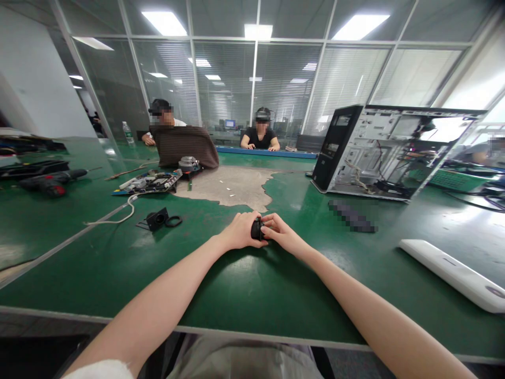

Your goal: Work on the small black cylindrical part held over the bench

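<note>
A small black part (257, 228) with a rounded body sits between my hands, just above or on the green tabletop; its exact kind is hard to make out. My left hand (240, 231) is wrapped round it from the left, thumb underneath. From the right, my right hand (281, 233) grips the same part with its fingertips, covering much of that side. To the left lie a black square bracket-like piece (157, 219) and a black ring (173, 221).
An open computer case (379, 152) stands at the right, near a white elongated device (453, 273) and a blurred dark object (352, 216). At left are a circuit board (152, 182), a cable (128, 215) and a power drill (53, 181). Two people sit across the green table (252, 295).
</note>
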Demonstrator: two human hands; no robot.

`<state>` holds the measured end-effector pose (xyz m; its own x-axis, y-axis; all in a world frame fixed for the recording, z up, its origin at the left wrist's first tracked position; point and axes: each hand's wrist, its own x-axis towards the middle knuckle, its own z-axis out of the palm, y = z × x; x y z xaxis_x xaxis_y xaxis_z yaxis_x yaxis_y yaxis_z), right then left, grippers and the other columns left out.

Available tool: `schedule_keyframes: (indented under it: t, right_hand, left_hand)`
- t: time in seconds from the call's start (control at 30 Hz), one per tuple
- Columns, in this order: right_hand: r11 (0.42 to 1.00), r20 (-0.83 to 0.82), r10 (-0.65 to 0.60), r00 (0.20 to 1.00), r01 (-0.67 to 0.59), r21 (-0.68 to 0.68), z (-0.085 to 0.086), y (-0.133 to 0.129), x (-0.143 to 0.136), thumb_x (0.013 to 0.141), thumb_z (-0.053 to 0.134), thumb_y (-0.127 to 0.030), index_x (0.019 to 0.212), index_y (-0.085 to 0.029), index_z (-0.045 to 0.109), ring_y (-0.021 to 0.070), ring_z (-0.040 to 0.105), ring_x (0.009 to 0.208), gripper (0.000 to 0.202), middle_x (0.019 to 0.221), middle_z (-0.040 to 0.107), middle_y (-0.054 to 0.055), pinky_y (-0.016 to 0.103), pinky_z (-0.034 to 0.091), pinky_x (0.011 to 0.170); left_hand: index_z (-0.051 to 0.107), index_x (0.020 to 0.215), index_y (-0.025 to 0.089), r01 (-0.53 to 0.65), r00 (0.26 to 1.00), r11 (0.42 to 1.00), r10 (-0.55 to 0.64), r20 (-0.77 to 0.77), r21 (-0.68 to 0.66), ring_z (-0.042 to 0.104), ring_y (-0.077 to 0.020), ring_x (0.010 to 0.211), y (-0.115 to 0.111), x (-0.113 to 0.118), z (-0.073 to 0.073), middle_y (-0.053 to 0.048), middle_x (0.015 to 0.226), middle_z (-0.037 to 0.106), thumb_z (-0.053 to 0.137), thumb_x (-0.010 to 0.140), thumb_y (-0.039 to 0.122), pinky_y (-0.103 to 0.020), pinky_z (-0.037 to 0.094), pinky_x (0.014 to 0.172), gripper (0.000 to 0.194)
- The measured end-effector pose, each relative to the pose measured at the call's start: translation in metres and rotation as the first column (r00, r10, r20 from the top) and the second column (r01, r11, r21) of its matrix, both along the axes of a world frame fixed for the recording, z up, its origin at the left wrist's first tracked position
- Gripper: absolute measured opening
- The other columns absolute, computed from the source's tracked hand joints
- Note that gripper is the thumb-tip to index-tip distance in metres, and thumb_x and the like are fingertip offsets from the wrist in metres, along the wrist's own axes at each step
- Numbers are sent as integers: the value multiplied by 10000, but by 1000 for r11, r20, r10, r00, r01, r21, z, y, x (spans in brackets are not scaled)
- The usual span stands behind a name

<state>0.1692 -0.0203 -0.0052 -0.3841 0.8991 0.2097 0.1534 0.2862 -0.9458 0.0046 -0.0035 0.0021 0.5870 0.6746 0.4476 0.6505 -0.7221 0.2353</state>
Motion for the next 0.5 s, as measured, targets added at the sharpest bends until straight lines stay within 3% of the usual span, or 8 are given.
schedule_keyframes:
  t: [0.27,0.5]
  right_hand:
    - [990,-31,135,990,-134,42,5,-4,5,680,602,-285,888,-207,419,129,520,863,288,904,529,14,307,433,768]
    - [998,-41,55,998,-54,32,1,-2,3,729,534,-354,872,-210,421,122,533,789,232,818,541,-5,311,442,737]
  left_hand:
    - [415,948,187,9,1000,1000,-9,2,2,514,-214,802,1,0,-1,-36,876,538,608,557,500,-316,346,704,536]
    - [417,951,185,1,1000,1000,-1,-2,-12,512,-224,828,0,0,1,-43,890,537,610,545,522,-328,346,719,562]
